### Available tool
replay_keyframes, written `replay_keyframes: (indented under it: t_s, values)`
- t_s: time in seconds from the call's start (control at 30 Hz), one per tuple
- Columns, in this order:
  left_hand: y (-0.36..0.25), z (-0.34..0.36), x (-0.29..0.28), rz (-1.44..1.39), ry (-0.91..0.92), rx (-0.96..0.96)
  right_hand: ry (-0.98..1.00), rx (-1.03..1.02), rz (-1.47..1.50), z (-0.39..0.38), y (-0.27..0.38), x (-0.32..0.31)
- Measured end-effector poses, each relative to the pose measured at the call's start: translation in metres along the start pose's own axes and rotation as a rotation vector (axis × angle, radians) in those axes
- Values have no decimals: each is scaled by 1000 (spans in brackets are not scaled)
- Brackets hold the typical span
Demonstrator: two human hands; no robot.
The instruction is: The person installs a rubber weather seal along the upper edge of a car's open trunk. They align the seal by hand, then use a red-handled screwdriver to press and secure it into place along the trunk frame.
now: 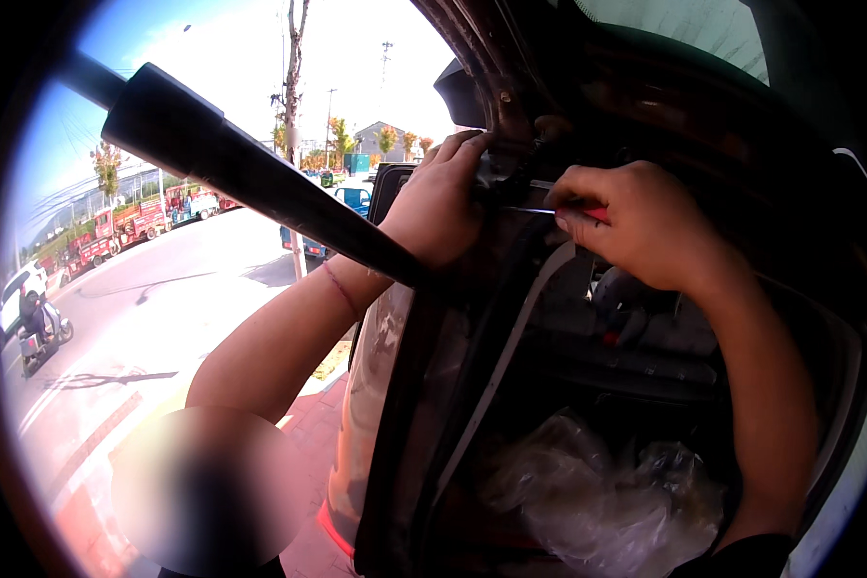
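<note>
My right hand is closed round the red handle of a screwdriver. The thin metal shaft points left, toward the dark upper corner of an open car tailgate frame. Opposite it, my left hand is up at that same corner. Its fingers are bent and pressed together over the edge; whatever lies under them is hidden. A thick black gas strut slants across in front of my left wrist. Deep shadow hides the spot where the screwdriver tip meets the car.
Crumpled clear plastic lies in the dark boot below my right arm. A light tail lamp runs down the car's left corner. Outside on the left are a road, a scooter rider, a white car and several red three-wheelers.
</note>
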State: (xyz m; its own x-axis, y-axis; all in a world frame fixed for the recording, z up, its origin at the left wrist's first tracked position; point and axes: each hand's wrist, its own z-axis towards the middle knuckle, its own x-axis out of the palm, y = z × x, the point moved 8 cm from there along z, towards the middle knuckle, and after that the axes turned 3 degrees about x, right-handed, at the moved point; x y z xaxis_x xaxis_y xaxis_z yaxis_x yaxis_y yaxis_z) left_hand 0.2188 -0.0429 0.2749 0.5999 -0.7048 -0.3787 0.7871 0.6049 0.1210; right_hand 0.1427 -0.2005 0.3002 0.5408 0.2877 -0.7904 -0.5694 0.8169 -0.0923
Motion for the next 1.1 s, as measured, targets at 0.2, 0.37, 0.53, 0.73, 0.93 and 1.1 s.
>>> replay_keyframes:
  t_s: [0.2,0.37,0.53,0.73,0.93,1.1]
  values:
    - [11,2,0,-139,56,-75,-188,50,106,3,-10,-6]
    - [3,7,8,14,63,-92,-520,-23,359,0,-27,-6]
    - [-16,-9,-47,-269,-85,87,-470,305,927,-47,-15,40]
    - [3,-2,-45,-1056,-108,-393,-454,-89,851,25,37,46]
    - [64,-16,-48,-1362,-460,-624,-375,-367,207,48,84,37]
    - [80,-31,-40,-1300,-439,-809,-459,-141,-28,43,28,24]
